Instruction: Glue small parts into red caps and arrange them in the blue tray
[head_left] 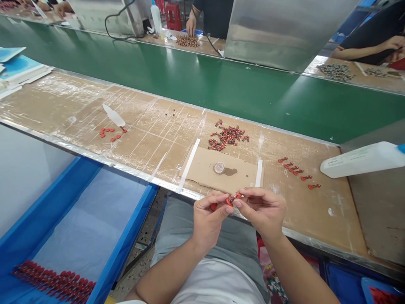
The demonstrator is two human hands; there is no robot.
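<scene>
Red parts (227,138) lie heaped beside a short row (297,171) (more line the blue tray (63,202)) as the left hand (210,219) and right hand (262,211) pinch one between their fingertips.

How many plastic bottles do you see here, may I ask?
3: a translucent one lying on the near bench, a white one at right, one upright beyond the conveyor; others may be hidden.

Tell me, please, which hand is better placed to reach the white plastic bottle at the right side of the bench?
The right hand, probably: it is nearer the white plastic bottle, on the same side. The left hand is farther away. Both hands pinch a small red part, though.
</scene>
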